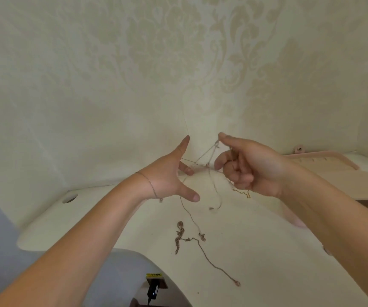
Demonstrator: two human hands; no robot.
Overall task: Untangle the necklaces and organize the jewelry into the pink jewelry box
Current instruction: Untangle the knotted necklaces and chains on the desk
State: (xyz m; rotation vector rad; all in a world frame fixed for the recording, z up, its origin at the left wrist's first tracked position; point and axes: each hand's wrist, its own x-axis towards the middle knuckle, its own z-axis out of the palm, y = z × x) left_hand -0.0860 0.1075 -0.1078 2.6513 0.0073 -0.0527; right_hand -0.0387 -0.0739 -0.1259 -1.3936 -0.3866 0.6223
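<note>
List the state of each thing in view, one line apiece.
Left hand: fingers spread straight, strands stretched over them.
Right hand: fingers curled, pinching the strands.
Tangled necklaces: held up, knotted between the hands.
Necklace on the table: lying bunched.
Pink jewelry box: open, it seems.

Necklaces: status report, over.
Left hand open, fingers spread, strands across them. Right hand pinches the tangled necklaces, held above the table. Another chain lies loose on the table. Pink jewelry box beyond the right wrist.
</note>
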